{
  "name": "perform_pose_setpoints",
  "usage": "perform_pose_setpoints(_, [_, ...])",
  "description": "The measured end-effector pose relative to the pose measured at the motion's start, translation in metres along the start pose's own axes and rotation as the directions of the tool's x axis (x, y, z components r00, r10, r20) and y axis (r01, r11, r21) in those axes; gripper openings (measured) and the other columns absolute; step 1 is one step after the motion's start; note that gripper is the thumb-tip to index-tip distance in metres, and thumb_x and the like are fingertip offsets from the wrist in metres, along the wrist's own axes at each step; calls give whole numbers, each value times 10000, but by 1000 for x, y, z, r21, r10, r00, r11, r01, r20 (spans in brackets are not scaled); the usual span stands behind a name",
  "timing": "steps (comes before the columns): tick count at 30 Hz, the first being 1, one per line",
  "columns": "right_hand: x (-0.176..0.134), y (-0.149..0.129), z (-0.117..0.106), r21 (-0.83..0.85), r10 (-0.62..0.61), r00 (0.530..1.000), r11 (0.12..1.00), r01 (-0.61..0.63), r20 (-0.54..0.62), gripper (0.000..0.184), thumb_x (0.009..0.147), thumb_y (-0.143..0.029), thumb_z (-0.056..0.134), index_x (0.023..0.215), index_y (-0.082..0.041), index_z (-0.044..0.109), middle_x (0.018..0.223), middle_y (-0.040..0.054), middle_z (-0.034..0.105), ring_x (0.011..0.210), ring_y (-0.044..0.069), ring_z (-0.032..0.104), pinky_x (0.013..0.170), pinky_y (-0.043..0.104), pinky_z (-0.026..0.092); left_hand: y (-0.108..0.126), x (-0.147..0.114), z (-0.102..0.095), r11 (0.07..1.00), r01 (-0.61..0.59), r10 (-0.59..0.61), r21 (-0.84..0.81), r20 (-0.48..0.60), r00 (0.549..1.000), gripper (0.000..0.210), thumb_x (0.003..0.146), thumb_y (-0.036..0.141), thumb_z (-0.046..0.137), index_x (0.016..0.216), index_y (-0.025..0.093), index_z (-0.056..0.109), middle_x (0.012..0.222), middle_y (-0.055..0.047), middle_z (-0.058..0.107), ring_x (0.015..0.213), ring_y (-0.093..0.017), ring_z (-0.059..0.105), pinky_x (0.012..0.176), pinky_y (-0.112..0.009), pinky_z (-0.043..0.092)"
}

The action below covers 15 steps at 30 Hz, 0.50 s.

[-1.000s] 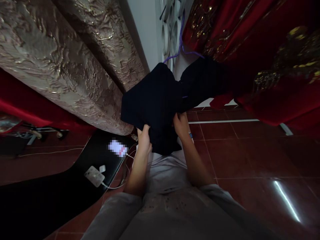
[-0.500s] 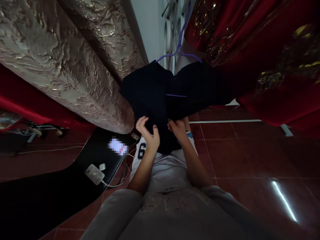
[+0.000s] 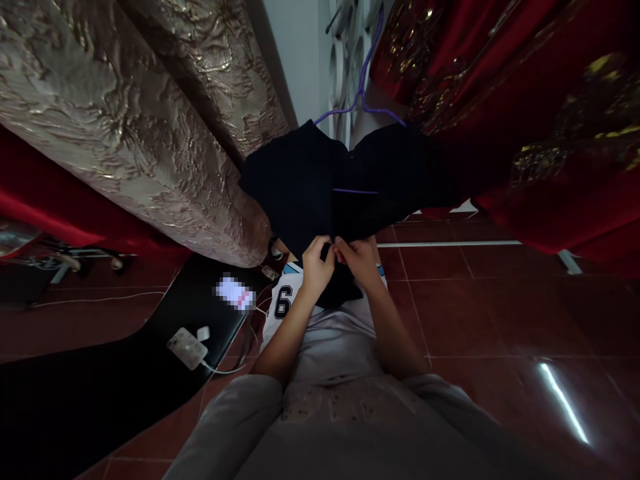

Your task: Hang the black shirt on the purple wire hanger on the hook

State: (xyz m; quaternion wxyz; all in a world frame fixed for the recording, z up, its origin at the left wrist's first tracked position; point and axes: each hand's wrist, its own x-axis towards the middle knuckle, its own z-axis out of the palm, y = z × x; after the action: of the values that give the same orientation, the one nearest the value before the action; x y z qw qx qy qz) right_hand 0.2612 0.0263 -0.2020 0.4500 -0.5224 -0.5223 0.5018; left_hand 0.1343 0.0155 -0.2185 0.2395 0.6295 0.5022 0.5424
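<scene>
A dark navy, nearly black garment (image 3: 295, 180) hangs in front of me on a purple hanger (image 3: 361, 93), its front parted so that the hanger's lower bar shows. Its lower end lies across my lap. My left hand (image 3: 319, 265) is closed on the garment's front edge, fingertips pinched together. Right beside it, my right hand (image 3: 356, 259) also pinches the cloth at that edge, and the fingertips of both hands almost meet. Any small fastener between the fingers is too dark to make out.
On my left a black bench (image 3: 125, 360) carries a lit phone (image 3: 235, 293), a pale phone (image 3: 187, 348) on a cable and a small white case (image 3: 203, 333). Rolled textured fabric (image 3: 150, 153) leans at upper left. Red cloth (image 3: 500, 80) hangs at right above the tiled floor (image 3: 475, 320).
My left hand has moved right and closed on the garment's edge beside my right hand; before, its fingers were spread. My right hand keeps its pinch.
</scene>
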Motion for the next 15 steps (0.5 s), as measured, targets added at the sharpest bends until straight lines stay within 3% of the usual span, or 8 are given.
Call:
perform_pose_setpoints(4, [15,-29,-12,137,-57,998,989,52,29,360,840,-518,690,740,-174,716,550,-6,591,479,86,472,488,234,349,-3,15,9,999,-30,30,14,-34,999,111,902,119,560,840,203,596,806,-12,598,781,-161,587,749,-264,446])
perform_pose_setpoints(8, [39,-96,-24,242,-225,952,931,274,-208,347,878,-512,689,762,-184,696,521,-32,546,431,60,413,424,207,257,-17,21,25,999,23,-24,41,31,999,139,848,70,577,807,200,555,763,-5,566,729,-156,561,713,-267,438])
perform_pose_setpoints(10, [44,-126,-25,257,-283,926,903,345,-248,375,891,-525,686,737,-183,677,500,-43,518,410,52,400,407,201,236,-18,23,30,998,47,-51,48,91,995,157,822,51,601,785,198,560,730,-4,579,686,-153,569,680,-266,441])
perform_pose_setpoints(13, [39,-146,-23,296,-325,919,876,382,-224,368,902,-491,691,716,-175,668,487,-48,512,390,46,397,391,196,231,3,34,23,999,40,-45,27,238,970,134,806,56,662,806,186,630,747,-23,666,677,-159,636,660,-266,478])
perform_pose_setpoints(15, [33,-147,-23,280,-341,922,881,382,-184,351,913,-466,688,717,-176,658,506,-49,525,398,44,408,395,190,247,31,49,11,999,-11,23,-44,267,963,118,861,93,653,930,183,685,854,-48,722,769,-168,693,735,-279,530])
